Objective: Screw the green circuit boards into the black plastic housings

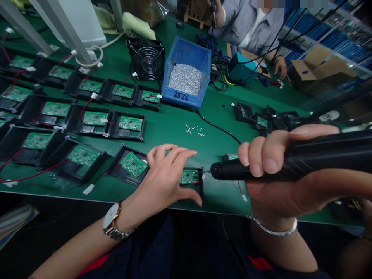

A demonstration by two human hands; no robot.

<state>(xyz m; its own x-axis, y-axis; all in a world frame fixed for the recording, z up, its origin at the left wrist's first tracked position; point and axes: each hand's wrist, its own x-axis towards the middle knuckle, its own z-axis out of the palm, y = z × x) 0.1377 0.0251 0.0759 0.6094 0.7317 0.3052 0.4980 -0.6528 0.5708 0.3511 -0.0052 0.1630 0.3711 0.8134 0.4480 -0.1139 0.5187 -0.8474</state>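
My right hand (pixel 270 170) is wrapped round a black electric screwdriver (pixel 293 157), held nearly level with its bit pointing left. The bit's tip is at the right side of a small black plastic case (pixel 201 190) with a green circuit board (pixel 188 176) in it. Thumb in front and fingers behind, my left hand (pixel 165 174) grips this case and hides its left part. Just left of that hand, another black case (pixel 123 149) holds a tilted circuit board (pixel 134 164). A few loose screws (pixel 194 128) lie on the green table beyond my hands.
Rows of black cases with boards (pixel 55 108) fill the left side. A blue bin of screws (pixel 186 100) stands at the back beside a fan (pixel 148 62). More cases (pixel 250 112) lie right. Across the table is a co-worker (pixel 247 27), near an open cardboard box (pixel 322 68).
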